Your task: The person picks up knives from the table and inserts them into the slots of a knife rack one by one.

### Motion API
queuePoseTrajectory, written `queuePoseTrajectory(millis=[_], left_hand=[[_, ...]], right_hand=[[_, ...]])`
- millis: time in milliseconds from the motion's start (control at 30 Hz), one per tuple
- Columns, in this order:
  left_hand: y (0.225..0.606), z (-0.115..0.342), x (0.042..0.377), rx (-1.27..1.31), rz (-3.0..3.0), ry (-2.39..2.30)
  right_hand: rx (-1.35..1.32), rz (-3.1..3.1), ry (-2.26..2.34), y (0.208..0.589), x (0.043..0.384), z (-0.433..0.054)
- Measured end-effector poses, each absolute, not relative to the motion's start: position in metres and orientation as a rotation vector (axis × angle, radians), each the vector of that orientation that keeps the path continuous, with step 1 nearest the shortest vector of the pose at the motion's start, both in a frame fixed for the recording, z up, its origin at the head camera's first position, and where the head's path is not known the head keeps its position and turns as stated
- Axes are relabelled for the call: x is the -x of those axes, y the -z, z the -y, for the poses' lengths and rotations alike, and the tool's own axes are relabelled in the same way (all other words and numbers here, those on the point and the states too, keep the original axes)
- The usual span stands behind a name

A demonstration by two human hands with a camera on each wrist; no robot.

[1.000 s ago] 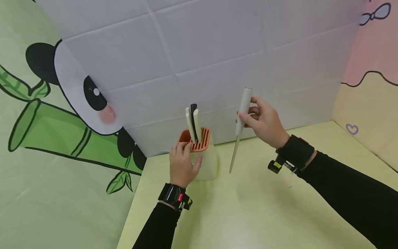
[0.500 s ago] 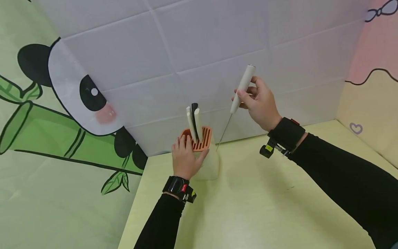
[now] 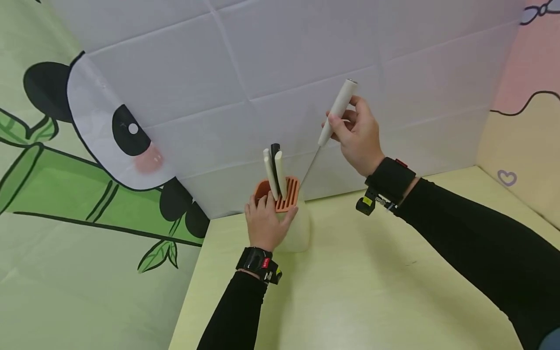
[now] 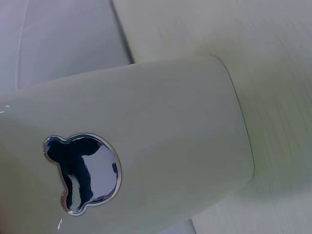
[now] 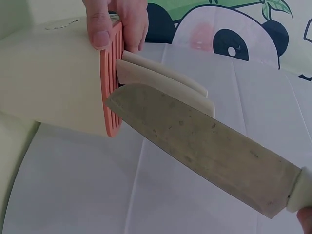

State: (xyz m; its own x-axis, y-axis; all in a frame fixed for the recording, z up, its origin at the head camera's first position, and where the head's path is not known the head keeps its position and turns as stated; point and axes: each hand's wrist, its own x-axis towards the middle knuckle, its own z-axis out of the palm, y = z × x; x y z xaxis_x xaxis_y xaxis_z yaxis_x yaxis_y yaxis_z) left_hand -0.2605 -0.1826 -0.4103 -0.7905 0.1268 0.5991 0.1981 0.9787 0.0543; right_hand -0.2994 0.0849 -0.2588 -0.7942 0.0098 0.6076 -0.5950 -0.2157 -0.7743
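My right hand (image 3: 359, 141) grips the white handle of a kitchen knife (image 3: 339, 109), its blade slanting down to the left. In the right wrist view the broad blade (image 5: 204, 148) shows dark specks, and its tip overlaps the edge of the slotted orange top (image 5: 111, 97). That top belongs to a cream knife block (image 3: 297, 231) standing upright on the table. My left hand (image 3: 267, 226) holds the block at its rim, fingers over the edge and thumb along the front. Several handles, white (image 3: 281, 175) and black (image 3: 275, 148), stick up from the block.
The pale yellow table (image 3: 358, 291) meets a light grey wall covering (image 3: 306, 58) right behind the block. A panda print (image 3: 109, 121) covers the left side. A shiny bear-shaped badge (image 4: 85, 173) sits on the block in the left wrist view.
My right hand has carried the knife up and left, from beside the block to its top, and the blade now slants more. My left hand stays at the block's rim.
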Motion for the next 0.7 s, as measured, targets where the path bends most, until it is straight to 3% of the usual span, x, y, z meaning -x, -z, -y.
queuePoseTrajectory(millis=[700], left_hand=[[0.41,0.176,0.261,0.207,2.5,0.152]], right_hand=[[-0.775,1.73,-2.0,0.245,0.307,-0.067]])
